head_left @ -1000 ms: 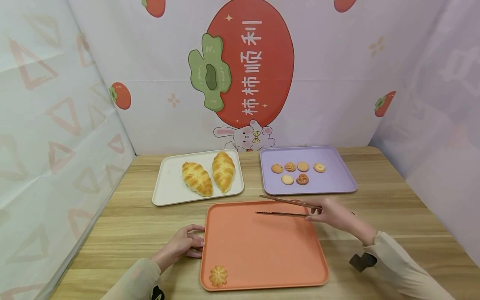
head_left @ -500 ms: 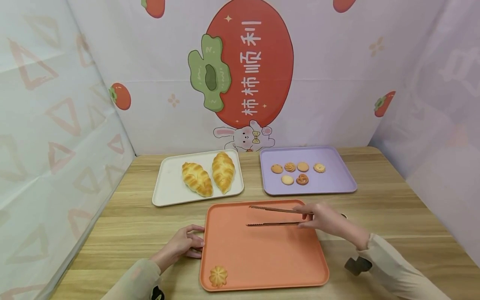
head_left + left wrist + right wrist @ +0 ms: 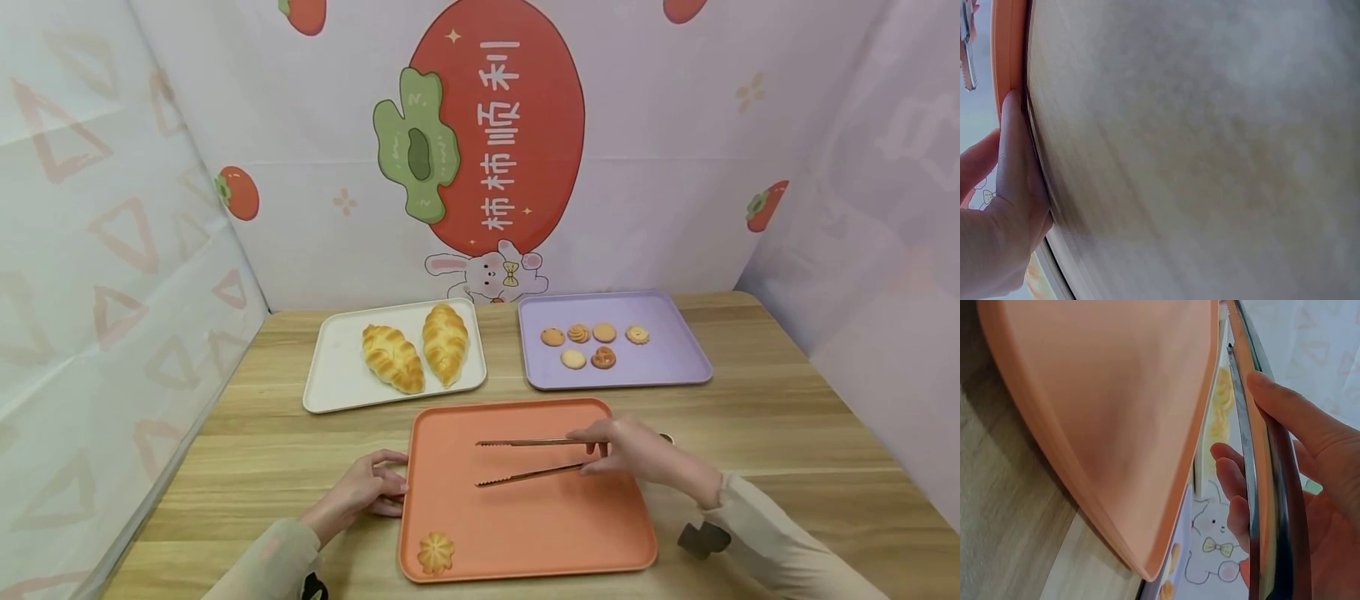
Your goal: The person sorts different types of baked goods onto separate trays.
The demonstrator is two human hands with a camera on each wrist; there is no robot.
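Note:
My right hand (image 3: 633, 454) holds a pair of metal tongs (image 3: 525, 476) by its arms, thumb on one side and fingers on the other. The serrated tips stand apart with nothing between them, over the orange tray (image 3: 555, 537). In the right wrist view the tongs (image 3: 1285, 525) run along the hand beside the tray. My left hand (image 3: 363, 490) rests at that tray's left edge. Its fingers (image 3: 1013, 150) touch the outer side of the rim in the left wrist view. A flower-shaped cookie (image 3: 437, 553) lies in the tray's near left corner.
Behind on the left, a white tray (image 3: 333, 367) carries two braided bread loaves (image 3: 393, 358). To its right, a lilac tray (image 3: 671, 354) bears several small cookies (image 3: 578, 333), among them a pretzel-shaped one (image 3: 603, 357). Printed cloth walls (image 3: 315, 250) enclose the wooden table (image 3: 750, 433).
My right hand has carried the tongs left and nearer, from by the lilac tray to over the orange tray's middle. The tips have spread a little wider. My left hand has stayed put.

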